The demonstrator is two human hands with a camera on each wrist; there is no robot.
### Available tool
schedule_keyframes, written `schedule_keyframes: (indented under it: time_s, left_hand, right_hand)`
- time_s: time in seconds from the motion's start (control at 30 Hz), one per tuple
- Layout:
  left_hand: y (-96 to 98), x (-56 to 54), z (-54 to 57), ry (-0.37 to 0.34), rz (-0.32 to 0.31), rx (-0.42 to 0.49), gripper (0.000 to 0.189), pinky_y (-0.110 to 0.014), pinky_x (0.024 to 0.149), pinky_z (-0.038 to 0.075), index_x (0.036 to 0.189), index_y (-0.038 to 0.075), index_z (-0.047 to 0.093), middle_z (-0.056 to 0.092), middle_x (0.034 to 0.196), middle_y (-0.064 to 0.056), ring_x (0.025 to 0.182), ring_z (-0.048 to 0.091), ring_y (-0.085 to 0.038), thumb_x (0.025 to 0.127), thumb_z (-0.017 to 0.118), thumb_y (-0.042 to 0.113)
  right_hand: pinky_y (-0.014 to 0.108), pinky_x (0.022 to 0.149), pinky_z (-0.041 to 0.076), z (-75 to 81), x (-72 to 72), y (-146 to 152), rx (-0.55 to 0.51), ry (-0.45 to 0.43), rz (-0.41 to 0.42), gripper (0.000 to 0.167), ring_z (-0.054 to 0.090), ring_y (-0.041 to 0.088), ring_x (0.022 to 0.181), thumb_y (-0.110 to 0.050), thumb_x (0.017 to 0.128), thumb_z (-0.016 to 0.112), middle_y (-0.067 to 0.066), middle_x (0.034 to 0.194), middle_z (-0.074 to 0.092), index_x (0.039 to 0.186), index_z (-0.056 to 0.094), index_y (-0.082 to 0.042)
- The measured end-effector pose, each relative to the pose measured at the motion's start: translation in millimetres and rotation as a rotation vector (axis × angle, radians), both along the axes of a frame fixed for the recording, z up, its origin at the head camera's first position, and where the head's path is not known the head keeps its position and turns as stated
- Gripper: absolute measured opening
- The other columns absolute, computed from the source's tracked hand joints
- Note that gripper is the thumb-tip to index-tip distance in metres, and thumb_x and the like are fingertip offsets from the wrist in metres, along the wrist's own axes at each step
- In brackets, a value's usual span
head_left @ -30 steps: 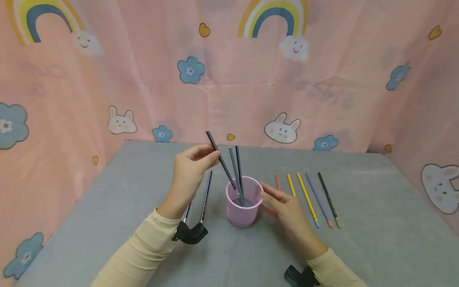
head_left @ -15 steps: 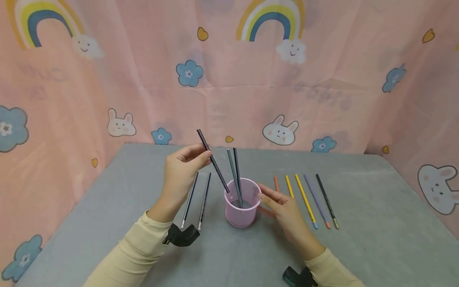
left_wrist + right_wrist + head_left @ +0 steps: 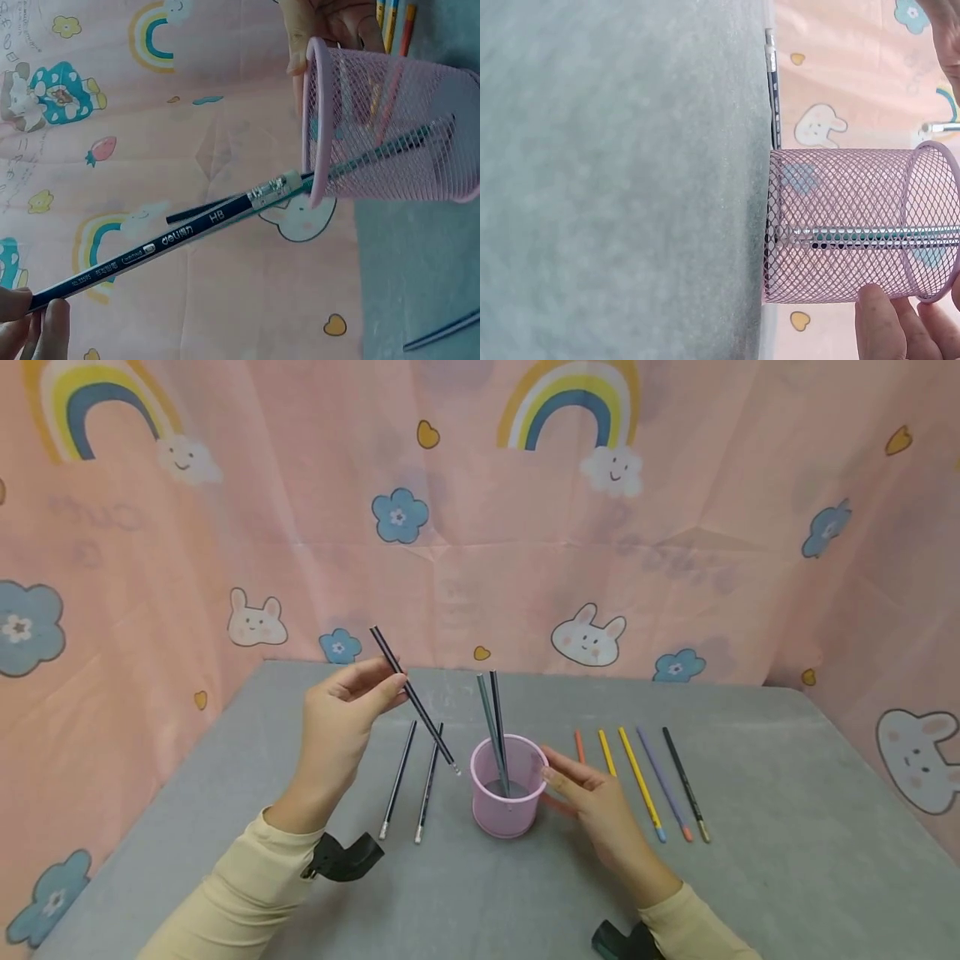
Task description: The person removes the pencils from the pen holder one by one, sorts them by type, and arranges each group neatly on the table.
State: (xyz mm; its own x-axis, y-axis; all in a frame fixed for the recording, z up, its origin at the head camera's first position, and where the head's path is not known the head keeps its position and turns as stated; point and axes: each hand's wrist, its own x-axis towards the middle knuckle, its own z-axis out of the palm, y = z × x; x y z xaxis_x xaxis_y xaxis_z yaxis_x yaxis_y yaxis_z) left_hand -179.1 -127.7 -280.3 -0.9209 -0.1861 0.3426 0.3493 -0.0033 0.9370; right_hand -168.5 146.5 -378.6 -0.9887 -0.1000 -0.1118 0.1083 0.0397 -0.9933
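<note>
My left hand pinches a dark striped pencil between thumb and fingers near its upper end. The pencil slants down to the right, and its white eraser end is just left of the pink mesh pen holder. Printed "HB" shows on the pencil in the left wrist view. Inside the holder stand a green pencil and a dark pencil, eraser ends down. My right hand holds the holder's right side, thumb at the rim and fingers partly hidden behind it.
Two dark pencils lie left of the holder on the grey table. To its right lies a row of an orange pencil, two yellow pencils, a purple pencil and a black pencil. A pink patterned curtain stands behind.
My left hand has moved left, drawing the dark pencil's eraser end from inside the pen holder to outside its rim. My right hand has stayed at the holder.
</note>
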Motion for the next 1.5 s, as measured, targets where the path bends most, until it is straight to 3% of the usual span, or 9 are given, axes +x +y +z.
schedule_keyframes:
  time_s: [0.4, 0.63, 0.87, 0.97, 1.17, 1.33, 1.5]
  left_hand:
    - [-23.3, -15.3, -6.0, -0.101, -0.033, -0.074, 0.027, -0.025, 0.083, 0.060, 0.115, -0.009, 0.063, 0.070, 0.089, 0.012, 0.087, 0.070, -0.005, 0.091, 0.069, 0.002]
    - [-30.1, -16.3, -6.6, -0.146, -0.065, -0.201, 0.036, -0.022, 0.083, 0.060, 0.123, -0.007, 0.062, 0.070, 0.100, 0.001, 0.088, 0.069, -0.002, 0.093, 0.069, 0.010]
    - [-32.1, -21.2, -8.5, -0.175, -0.111, -0.225, 0.038, -0.023, 0.083, 0.060, 0.126, -0.006, 0.063, 0.070, 0.099, 0.001, 0.086, 0.070, -0.001, 0.091, 0.070, 0.009]
    - [-35.3, -23.9, -9.5, -0.219, -0.128, -0.279, 0.038, -0.025, 0.085, 0.060, 0.126, -0.005, 0.064, 0.072, 0.102, -0.004, 0.085, 0.071, -0.002, 0.092, 0.071, 0.011]
    - [-44.4, -28.5, -15.8, -0.349, -0.179, -0.427, 0.041, -0.033, 0.093, 0.058, 0.130, -0.002, 0.062, 0.069, 0.119, -0.019, 0.093, 0.075, -0.014, 0.093, 0.069, 0.016]
    - [-50.6, -30.5, -20.4, -0.381, -0.194, -0.470, 0.041, -0.028, 0.087, 0.060, 0.130, -0.004, 0.062, 0.069, 0.118, -0.021, 0.093, 0.074, -0.015, 0.093, 0.069, 0.013]
    - [-55.0, -32.5, -23.9, -0.389, -0.191, -0.526, 0.037, -0.032, 0.087, 0.060, 0.127, -0.003, 0.064, 0.071, 0.117, -0.021, 0.094, 0.074, -0.017, 0.093, 0.069, 0.012]
  right_hand:
    - [0.036, 0.097, 0.054, -1.7, -1.1, -2, 0.011, -0.009, -0.021, 0.048, 0.062, 0.006, 0.121, -0.024, 0.097, 0.065, 0.007, 0.147, 0.055, 0.141, 0.055, -0.007]
    - [0.036, 0.097, 0.054, -2.0, -1.4, -1, 0.023, -0.013, -0.021, 0.050, 0.062, 0.008, 0.123, -0.026, 0.097, 0.065, 0.007, 0.147, 0.054, 0.142, 0.055, -0.008]
    - [0.039, 0.099, 0.053, 1.8, -0.3, 0, 0.038, -0.025, -0.026, 0.050, 0.061, 0.013, 0.126, -0.026, 0.097, 0.065, 0.008, 0.147, 0.055, 0.142, 0.054, -0.008]
    - [0.038, 0.099, 0.053, 1.8, -0.7, -1, 0.030, -0.027, -0.022, 0.050, 0.061, 0.012, 0.126, -0.026, 0.097, 0.065, 0.007, 0.147, 0.054, 0.142, 0.054, -0.008]
    - [0.037, 0.097, 0.054, -0.2, -0.3, -2, 0.026, -0.017, -0.022, 0.050, 0.064, 0.003, 0.117, -0.025, 0.097, 0.065, 0.008, 0.147, 0.054, 0.143, 0.054, -0.007]
    - [0.034, 0.096, 0.055, -1.7, -0.7, -2, 0.003, 0.005, -0.004, 0.050, 0.064, -0.001, 0.115, -0.023, 0.097, 0.064, 0.010, 0.147, 0.054, 0.142, 0.054, -0.004]
    - [0.033, 0.096, 0.055, -2.7, -1.0, -2, -0.005, 0.011, 0.008, 0.050, 0.063, -0.004, 0.112, -0.023, 0.098, 0.064, 0.010, 0.147, 0.054, 0.142, 0.053, -0.004]
